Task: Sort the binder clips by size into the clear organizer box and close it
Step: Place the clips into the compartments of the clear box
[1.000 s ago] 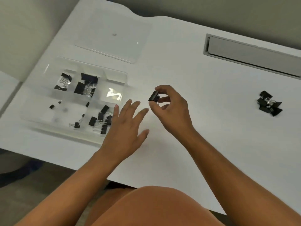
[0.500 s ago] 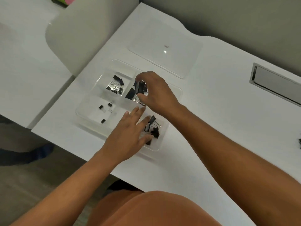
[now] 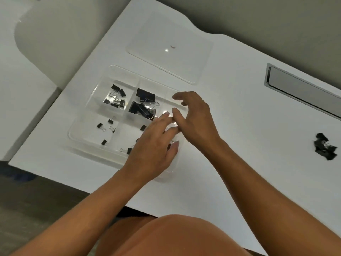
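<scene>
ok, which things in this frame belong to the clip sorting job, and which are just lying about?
Part of the job:
- clear organizer box, clips already in several compartments
- box lid, off, lying flat behind the box
- unsorted clip pile at right
- left hand and right hand, both over the box, holding nothing

Lying about:
- grey recessed cable slot in the white desk
</scene>
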Available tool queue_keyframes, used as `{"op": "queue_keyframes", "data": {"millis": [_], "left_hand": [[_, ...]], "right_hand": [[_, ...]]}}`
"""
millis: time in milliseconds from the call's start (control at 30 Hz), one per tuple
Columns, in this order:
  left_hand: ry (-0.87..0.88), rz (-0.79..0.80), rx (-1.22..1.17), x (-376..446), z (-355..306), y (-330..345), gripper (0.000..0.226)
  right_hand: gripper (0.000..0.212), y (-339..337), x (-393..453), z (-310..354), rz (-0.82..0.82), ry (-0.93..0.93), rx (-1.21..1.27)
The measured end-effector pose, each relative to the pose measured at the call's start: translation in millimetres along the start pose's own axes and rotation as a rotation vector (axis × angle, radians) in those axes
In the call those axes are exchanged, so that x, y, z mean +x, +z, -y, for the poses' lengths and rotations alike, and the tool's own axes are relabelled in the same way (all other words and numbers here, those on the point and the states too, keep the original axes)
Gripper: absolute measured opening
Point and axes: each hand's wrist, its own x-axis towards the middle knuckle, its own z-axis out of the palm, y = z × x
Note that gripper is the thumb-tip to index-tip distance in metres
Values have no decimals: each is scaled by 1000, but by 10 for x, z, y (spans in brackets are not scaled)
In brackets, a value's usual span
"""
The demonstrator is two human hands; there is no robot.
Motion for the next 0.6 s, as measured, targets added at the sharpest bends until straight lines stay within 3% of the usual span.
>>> {"op": "queue_keyframes", "data": {"millis": [333, 600], "left_hand": [[192, 176, -49, 666, -1103, 972, 35], [289, 379, -4, 899, -2163, 2037, 35]], "right_hand": [[31, -1122, -904, -1150, -348, 354, -41], [22, -1843, -1811, -2430, -439, 542, 17]]}}
